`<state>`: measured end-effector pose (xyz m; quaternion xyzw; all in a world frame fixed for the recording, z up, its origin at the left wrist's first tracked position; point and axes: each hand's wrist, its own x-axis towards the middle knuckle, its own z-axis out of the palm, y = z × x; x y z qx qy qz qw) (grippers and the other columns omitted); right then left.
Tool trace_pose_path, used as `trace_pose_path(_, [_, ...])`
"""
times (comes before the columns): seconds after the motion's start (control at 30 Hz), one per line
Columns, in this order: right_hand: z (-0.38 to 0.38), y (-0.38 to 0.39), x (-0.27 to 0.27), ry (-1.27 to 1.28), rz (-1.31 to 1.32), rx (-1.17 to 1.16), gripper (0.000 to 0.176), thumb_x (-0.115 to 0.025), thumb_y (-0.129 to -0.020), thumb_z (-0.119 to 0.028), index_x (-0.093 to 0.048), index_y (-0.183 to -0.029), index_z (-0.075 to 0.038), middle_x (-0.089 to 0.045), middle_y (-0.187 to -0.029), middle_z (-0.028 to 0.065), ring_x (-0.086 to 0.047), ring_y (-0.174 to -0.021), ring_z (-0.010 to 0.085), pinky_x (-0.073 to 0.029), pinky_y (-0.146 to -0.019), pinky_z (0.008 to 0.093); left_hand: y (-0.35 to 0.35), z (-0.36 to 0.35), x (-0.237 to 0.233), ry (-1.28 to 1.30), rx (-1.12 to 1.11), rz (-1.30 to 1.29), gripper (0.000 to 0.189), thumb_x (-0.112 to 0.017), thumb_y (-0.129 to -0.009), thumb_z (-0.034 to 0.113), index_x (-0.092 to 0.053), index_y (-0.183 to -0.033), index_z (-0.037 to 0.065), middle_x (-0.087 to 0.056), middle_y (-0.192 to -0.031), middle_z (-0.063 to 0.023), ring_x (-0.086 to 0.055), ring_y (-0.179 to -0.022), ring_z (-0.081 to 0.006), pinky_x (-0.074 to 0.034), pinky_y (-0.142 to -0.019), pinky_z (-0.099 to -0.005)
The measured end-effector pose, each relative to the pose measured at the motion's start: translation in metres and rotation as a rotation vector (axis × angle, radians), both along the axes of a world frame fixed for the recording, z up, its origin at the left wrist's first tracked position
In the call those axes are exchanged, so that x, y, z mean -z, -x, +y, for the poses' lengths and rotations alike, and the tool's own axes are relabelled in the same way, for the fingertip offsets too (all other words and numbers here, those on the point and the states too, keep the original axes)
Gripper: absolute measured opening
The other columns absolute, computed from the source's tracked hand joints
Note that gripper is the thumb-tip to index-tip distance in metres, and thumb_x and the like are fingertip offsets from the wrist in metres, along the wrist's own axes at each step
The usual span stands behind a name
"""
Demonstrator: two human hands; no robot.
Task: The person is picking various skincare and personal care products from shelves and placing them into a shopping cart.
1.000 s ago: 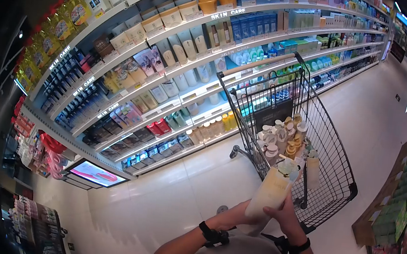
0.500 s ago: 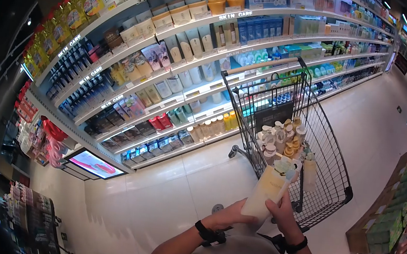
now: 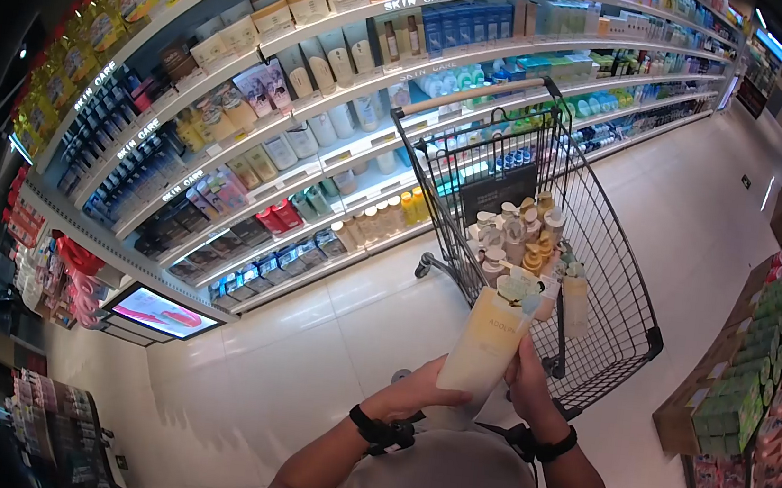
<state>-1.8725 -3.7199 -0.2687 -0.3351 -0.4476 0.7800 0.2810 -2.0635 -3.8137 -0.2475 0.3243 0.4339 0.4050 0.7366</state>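
A large pale cream and yellow bottle (image 3: 483, 344), with a pump top and printed lettering, is held upright and tilted in front of my chest. My left hand (image 3: 414, 387) is wrapped round its lower left side. My right hand (image 3: 532, 385) grips its right side, its thumb now mostly out of sight. Just beyond the bottle stands a black wire shopping cart (image 3: 608, 310) with a wooden-coloured handle. Inside it, several pump bottles (image 3: 514, 230) in white, beige and amber are grouped together, and another pale bottle (image 3: 574, 304) stands at their right.
Long shelves marked SKIN CARE (image 3: 344, 149) run behind the cart. A lit screen (image 3: 165, 312) sits at the shelf end on the left. Stacked green packages (image 3: 737, 395) line the right side. A dark rack of goods (image 3: 58, 423) is at the lower left, with pale floor tiles (image 3: 283, 366) between.
The view has shifted, so shelves and cart appear further left and slightly higher. The bottle has turned a little and its lettering shows more clearly. My right thumb has left the bottle's front.
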Motion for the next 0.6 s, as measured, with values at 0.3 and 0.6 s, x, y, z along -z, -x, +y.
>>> trace_pose_path(0.3, [0.012, 0.01, -0.001, -0.002, 0.019, 0.022, 0.057, -0.028, -0.108, -0.043, -0.025, -0.153, -0.008, -0.044, -0.145, 0.0101, -0.048, -0.131, 0.0192, -0.039, -0.109, 0.0387, 0.006, 0.012, -0.003, -0.009, 0.011, 0.023, 0.076, -0.076, -0.082, 0.017, -0.038, -0.146, 0.003, -0.052, -0.138, -0.009, -0.05, -0.124, -0.0179, -0.043, -0.103, -0.0319])
trace_pose_path(0.6, [0.007, 0.001, 0.012, 0.078, 0.074, 0.074, 0.058, -0.032, -0.107, -0.043, -0.024, -0.153, -0.01, -0.044, -0.147, 0.0073, -0.047, -0.131, 0.0177, -0.04, -0.107, 0.0369, 0.004, 0.014, -0.015, 0.027, 0.049, 0.079, 0.079, -0.073, -0.083, 0.017, -0.033, -0.15, 0.003, -0.047, -0.144, -0.0092, -0.045, -0.129, -0.0195, -0.036, -0.11, -0.0342])
